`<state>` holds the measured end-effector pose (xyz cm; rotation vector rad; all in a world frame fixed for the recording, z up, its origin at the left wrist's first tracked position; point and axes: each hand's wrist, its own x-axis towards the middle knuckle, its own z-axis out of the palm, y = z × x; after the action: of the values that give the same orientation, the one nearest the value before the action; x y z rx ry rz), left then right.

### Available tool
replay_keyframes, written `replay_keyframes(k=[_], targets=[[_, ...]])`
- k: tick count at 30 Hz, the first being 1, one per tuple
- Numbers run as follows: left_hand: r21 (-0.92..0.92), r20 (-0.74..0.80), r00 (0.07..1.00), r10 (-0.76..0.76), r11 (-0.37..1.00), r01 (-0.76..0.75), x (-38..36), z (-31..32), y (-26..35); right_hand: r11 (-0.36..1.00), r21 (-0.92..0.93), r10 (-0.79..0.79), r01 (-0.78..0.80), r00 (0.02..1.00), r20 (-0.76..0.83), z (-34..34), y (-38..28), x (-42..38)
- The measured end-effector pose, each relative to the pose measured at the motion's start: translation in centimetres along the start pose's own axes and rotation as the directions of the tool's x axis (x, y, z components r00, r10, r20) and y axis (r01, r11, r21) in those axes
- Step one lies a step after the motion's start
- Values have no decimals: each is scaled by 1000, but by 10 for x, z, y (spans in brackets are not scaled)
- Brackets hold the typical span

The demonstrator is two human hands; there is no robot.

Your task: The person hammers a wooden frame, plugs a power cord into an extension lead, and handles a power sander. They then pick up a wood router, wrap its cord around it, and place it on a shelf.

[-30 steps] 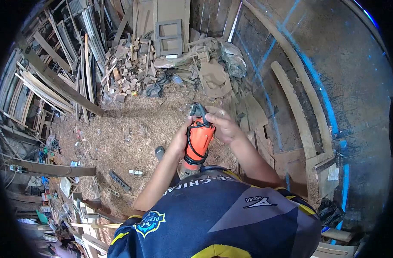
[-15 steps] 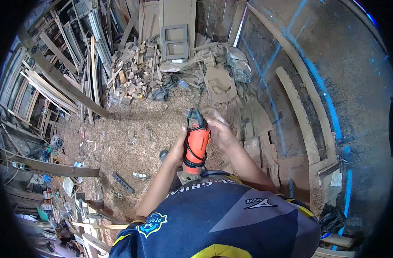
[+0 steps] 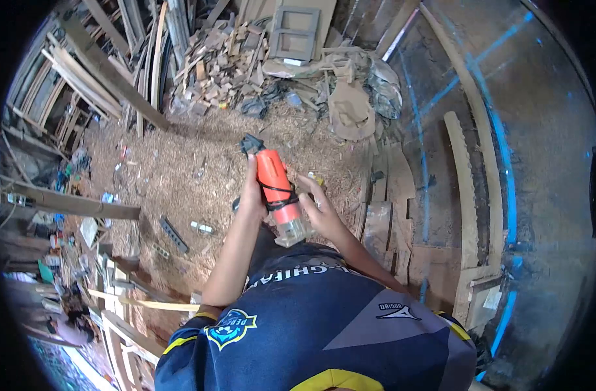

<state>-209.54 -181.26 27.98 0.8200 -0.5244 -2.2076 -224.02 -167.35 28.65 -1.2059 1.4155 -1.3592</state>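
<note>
hands [image 3: 253, 195] closed round orange router [image 3: 276, 190]

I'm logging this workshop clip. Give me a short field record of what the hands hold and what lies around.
left hand: gripping the orange power tool by its body
right hand: on the tool's lower end
cord: black, wrapped around the tool
floor: covered in sawdust
background: wood offcut pile
right side: curved planks

An orange router [image 3: 276, 189] wound with black cord [image 3: 274, 191], against a navy-and-yellow jersey [image 3: 324, 326].
</note>
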Motion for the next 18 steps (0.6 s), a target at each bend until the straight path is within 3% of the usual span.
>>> replay_keyframes(k=[4, 5, 6, 8, 10, 12, 16, 18], targets=[[-106, -154, 980, 122, 985, -140, 6, -10, 37, 987, 87, 119, -134, 981, 156, 13, 2, 12], [-113, -165, 978, 128, 983, -148, 8, -17, 45, 964, 197, 142, -178, 972, 186, 19, -4, 17], [-137, -155, 973, 168, 972, -190, 10, -24, 53, 964, 195, 143, -182, 970, 197, 24, -12, 23], [-163, -144, 966, 217, 957, -239, 16, -33, 68, 999, 1, 42, -44, 962, 269, 34, -22, 43], [-116, -214, 943, 255, 952, -284, 13, -31, 91, 999, -8, 34, -33, 960, 277, 48, -24, 66], [-163, -233, 930, 284, 931, -325, 9, -37, 109, 980, -8, 192, -197, 939, 285, 63, -23, 89], [-235, -274, 899, 343, 882, -408, 6, -63, 153, 957, 40, 262, -286, 918, 298, 95, -21, 133], [-242, -385, 866, 319, 871, -429, -4, -66, 182, 947, 118, 238, -298, 901, 362, 116, -14, 154]])
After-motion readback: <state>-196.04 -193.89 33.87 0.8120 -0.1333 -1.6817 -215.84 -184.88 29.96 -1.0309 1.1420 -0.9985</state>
